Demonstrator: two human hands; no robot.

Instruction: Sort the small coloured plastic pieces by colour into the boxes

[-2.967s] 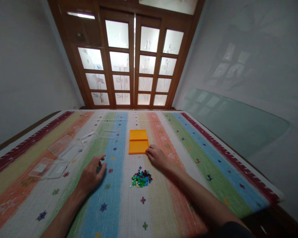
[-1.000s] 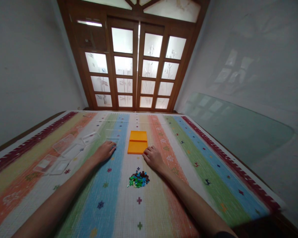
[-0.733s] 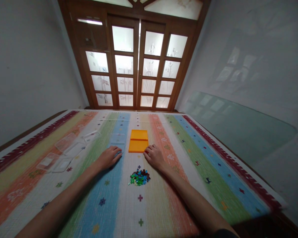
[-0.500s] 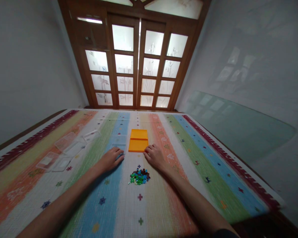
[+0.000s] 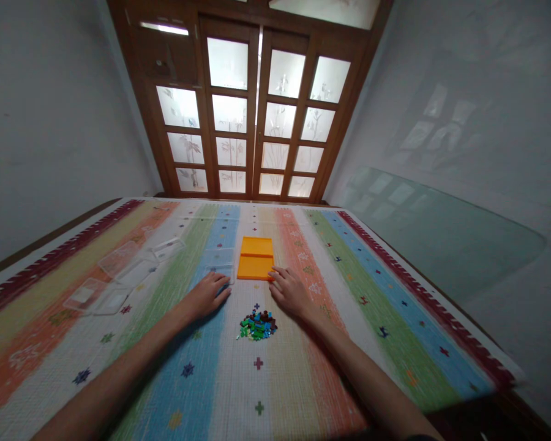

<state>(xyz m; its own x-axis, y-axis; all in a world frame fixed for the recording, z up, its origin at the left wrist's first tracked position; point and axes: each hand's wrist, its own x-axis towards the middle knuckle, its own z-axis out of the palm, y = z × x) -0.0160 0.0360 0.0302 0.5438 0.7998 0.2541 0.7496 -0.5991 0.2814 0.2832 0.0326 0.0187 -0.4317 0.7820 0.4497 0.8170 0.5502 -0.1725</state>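
A small heap of blue, green and dark brown toy bricks (image 5: 258,326) lies on the striped cloth between my forearms. Beyond it sits an orange two-part tray (image 5: 255,267), a ridge running across its middle. My right hand (image 5: 288,290) is beside the tray's near right corner, fingers apart and holding nothing; whether a fingertip touches the edge I cannot tell. At the near edge of a clear plastic box (image 5: 221,260), left of the tray, rests my left hand (image 5: 211,293). Its fingers are stretched out loosely, with nothing in its grasp.
Several more clear plastic boxes (image 5: 135,274) lie at the left of the table. The table's striped cloth (image 5: 381,294) reaches to a wooden door with glass panes (image 5: 229,113). Against the right wall leans a glass sheet (image 5: 445,229).
My right hand has drawn slightly right from the tray's corner, and its fingers have spread a little. My left hand stays by the clear box. The tray and bricks remain in place.
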